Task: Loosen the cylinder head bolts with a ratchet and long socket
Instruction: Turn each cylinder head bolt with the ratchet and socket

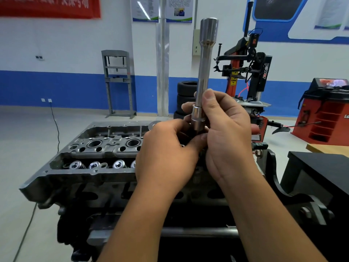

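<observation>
A long chrome socket (204, 69) stands upright in front of me, its wide end up. My right hand (228, 133) grips its lower shaft, thumb pressed on the metal. My left hand (168, 154) curls round something dark at the socket's base, mostly hidden by the fingers; I cannot tell for sure whether it is the ratchet. Below the hands lies the grey cylinder head (79, 163) on an engine stand, its valve springs (119, 164) and round bores (94, 143) showing at the left. The head's right part is hidden by my hands.
A black stand arm (294, 191) and a black box (321, 167) sit at the right. Behind are a tyre changer (251, 72), stacked tyres (186, 97), a red wheel balancer (324, 112), a grey press frame (117, 82) and a cable (55, 125) on the floor.
</observation>
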`<state>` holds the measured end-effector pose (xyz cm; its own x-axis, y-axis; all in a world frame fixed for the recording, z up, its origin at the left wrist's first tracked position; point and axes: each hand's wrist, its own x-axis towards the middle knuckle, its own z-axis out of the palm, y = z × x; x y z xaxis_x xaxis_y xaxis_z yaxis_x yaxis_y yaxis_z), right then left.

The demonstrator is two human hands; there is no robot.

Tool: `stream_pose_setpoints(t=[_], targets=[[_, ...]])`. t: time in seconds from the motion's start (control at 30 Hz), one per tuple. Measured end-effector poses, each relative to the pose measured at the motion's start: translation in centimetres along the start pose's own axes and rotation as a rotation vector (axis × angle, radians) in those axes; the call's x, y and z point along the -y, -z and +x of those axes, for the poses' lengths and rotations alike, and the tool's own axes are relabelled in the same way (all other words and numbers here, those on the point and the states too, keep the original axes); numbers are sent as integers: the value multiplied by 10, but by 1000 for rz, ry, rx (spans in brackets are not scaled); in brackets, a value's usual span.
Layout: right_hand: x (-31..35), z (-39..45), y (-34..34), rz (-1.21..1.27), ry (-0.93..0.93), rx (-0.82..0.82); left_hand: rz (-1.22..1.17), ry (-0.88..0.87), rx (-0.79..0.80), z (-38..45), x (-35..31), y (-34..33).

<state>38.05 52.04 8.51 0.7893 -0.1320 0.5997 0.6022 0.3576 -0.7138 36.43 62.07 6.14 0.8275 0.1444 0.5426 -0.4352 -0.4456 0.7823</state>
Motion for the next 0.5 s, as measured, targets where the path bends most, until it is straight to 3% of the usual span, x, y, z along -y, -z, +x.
stream_pose_setpoints(t=[0.1, 0.27, 0.37, 0.5], targets=[[0, -1, 0, -43, 41, -36, 11, -21, 0, 0, 1, 0], [-2, 1, 2, -35, 17, -4, -38, -24, 132, 1, -5, 5], [-1, 2, 1, -14, -40, 37, -37, -18, 91, 1, -2, 4], [0, 0, 0, -45, 18, -3, 1, -24, -20, -2, -1, 1]])
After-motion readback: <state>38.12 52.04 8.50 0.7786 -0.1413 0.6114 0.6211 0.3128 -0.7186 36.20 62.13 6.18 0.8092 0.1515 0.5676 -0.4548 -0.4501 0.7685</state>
